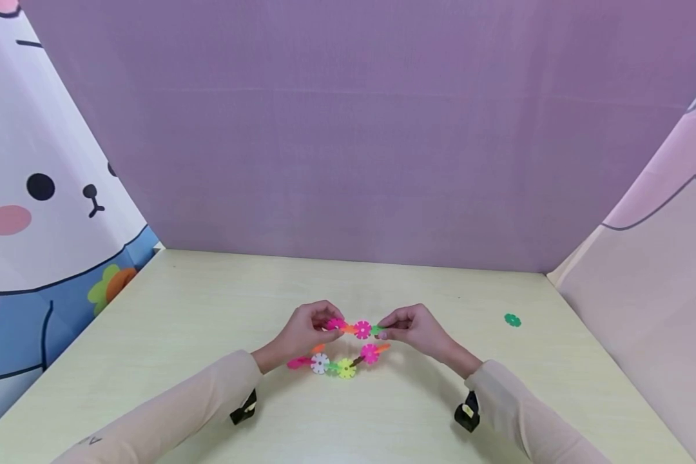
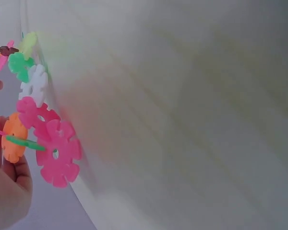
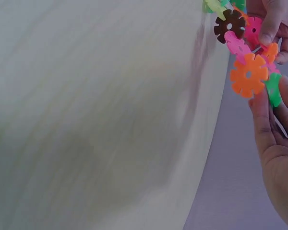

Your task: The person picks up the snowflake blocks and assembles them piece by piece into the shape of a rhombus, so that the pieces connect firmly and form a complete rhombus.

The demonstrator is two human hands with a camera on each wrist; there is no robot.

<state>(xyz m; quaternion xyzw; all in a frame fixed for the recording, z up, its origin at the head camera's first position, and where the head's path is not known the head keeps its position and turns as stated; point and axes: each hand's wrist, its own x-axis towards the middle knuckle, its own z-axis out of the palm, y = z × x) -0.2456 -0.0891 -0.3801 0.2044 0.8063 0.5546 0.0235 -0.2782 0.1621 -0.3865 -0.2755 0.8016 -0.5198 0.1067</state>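
A chain of interlocking flower-shaped plastic discs hangs between my hands in a loop above the table. My left hand point(image 1: 312, 327) pinches it by a pink disc point(image 1: 335, 324) at the upper left. On the other side my right hand point(image 1: 415, 330) pinches a green disc point(image 3: 273, 89) between thumb and fingers. An orange and a pink disc point(image 1: 362, 329) span the stretch between the hands. Lower in the loop hang a white disc point(image 1: 320, 363), a yellow disc point(image 1: 346, 368), a brown disc point(image 3: 229, 26) and an orange disc point(image 3: 249, 75). Whether the loop joins near my right hand is unclear.
A loose green disc point(image 1: 513, 320) lies on the pale wooden table point(image 1: 238, 283), to the right of my hands. Behind the table rises a purple panel point(image 1: 354, 161). Printed panels with cartoon figures flank both sides.
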